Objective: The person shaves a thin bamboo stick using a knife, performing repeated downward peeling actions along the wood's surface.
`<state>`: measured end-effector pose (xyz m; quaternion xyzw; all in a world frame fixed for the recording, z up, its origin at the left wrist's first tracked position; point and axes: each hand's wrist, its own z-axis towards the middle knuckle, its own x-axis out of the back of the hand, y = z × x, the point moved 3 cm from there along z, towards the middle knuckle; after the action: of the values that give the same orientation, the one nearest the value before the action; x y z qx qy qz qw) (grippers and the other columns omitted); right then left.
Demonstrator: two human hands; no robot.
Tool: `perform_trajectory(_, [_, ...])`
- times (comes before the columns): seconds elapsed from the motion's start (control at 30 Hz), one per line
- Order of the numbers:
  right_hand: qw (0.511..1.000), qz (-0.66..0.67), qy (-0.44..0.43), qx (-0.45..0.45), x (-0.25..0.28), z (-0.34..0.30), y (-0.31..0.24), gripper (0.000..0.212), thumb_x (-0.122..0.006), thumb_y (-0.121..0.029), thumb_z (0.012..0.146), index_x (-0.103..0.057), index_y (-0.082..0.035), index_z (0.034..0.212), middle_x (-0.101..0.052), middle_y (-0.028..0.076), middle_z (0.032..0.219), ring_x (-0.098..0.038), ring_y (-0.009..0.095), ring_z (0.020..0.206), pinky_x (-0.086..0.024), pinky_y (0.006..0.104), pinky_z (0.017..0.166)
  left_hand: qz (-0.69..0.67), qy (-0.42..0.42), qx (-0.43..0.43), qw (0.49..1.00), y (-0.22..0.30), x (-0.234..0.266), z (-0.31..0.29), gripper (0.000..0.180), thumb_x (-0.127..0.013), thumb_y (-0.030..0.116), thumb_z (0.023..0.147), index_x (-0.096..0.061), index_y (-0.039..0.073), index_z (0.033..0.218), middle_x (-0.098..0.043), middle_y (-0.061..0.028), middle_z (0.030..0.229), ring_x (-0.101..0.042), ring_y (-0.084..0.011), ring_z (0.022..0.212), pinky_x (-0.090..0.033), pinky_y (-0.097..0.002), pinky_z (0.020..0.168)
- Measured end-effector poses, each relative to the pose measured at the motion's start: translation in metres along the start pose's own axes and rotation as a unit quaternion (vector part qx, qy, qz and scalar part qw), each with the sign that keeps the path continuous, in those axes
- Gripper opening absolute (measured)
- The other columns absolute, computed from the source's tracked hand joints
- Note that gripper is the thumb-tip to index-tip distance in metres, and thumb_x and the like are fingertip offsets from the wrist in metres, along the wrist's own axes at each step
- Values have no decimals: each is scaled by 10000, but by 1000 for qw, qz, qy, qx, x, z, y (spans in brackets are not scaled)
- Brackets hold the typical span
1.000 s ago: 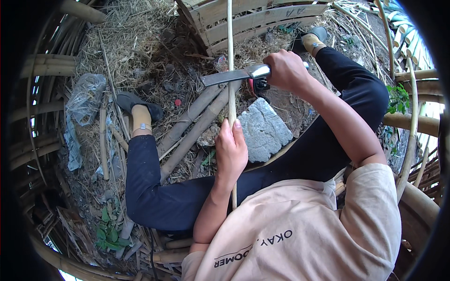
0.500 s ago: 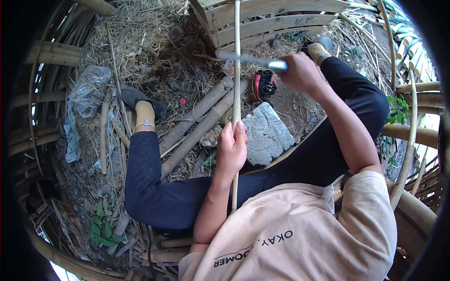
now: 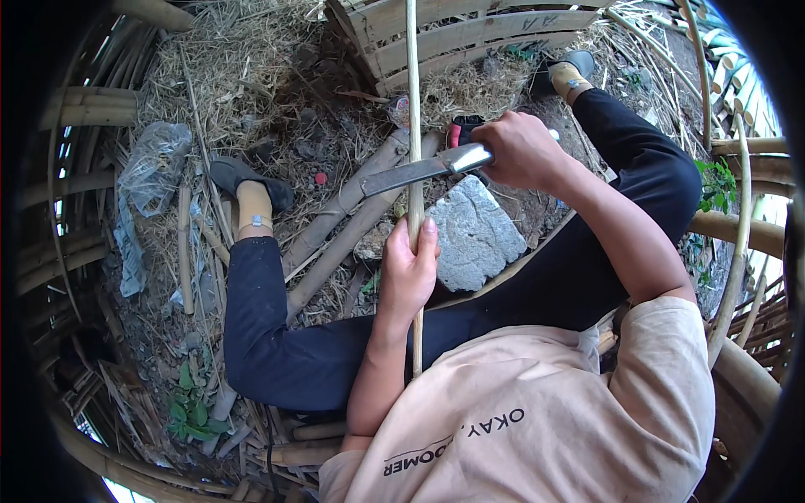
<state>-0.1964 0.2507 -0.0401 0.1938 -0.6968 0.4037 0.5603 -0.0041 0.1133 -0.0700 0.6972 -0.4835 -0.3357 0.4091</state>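
Observation:
I sit on the ground with legs in dark trousers spread apart. My left hand (image 3: 409,270) grips a long thin bamboo strip (image 3: 412,101) that stands upright and runs up past the top edge. My right hand (image 3: 521,151) holds the handle of a big knife (image 3: 417,172). Its flat grey blade lies across the strip, just above my left thumb. A flat grey stone (image 3: 476,232) rests on the ground under the hands.
Two thick bamboo poles (image 3: 352,218) lie diagonally between my legs. A woven bamboo panel (image 3: 470,38) stands at the top. Straw and dry litter cover the ground. A clear plastic bag (image 3: 151,163) lies left. A red-and-black object (image 3: 461,130) sits behind the knife. Curved bamboo canes (image 3: 738,226) ring the scene.
My right hand swung the knife up toward the panel half a second ago and has now brought it back down across the strip. My left hand stays on the strip.

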Motion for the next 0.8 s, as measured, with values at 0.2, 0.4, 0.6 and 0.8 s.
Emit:
perform_trajectory(0.2, [999, -10, -25, 28, -5, -2, -9, 167, -706, -169, 703, -720, -98, 854, -670, 154, 683, -689, 365, 689, -565, 472, 652, 49, 27, -34, 998, -3, 2, -2, 255, -515, 236, 1056, -523, 20, 922, -504, -30, 650, -485, -125, 555, -402, -320, 523])
perform_trajectory(0.4, [999, 26, -24, 30, -15, -5, -7, 131, -721, -169, 665, -633, -100, 733, -611, 146, 629, -647, 383, 667, -513, 495, 622, 237, 37, -126, 963, 16, -1, -13, 237, -520, 209, 1032, -526, -25, 996, -603, -225, 736, -623, -417, 683, -465, -480, 615])
perform_trajectory(0.6, [999, 10, -46, -13, -16, -6, -9, 127, -723, -158, 647, -663, -103, 744, -624, 149, 639, -649, 384, 666, -520, 485, 632, 316, 99, -123, 935, 17, -9, -21, 221, -471, 174, 1043, -494, -46, 1046, -593, -266, 711, -627, -478, 692, -447, -515, 562])
perform_trajectory(0.8, [1000, 12, 8, 13, -23, -3, -9, 121, -697, -122, 653, -686, -41, 742, -651, 186, 640, -674, 401, 631, -557, 472, 606, 348, 117, -129, 921, 17, -12, -22, 191, -448, 129, 1041, -485, -57, 1030, -618, -304, 743, -647, -477, 714, -461, -515, 550])
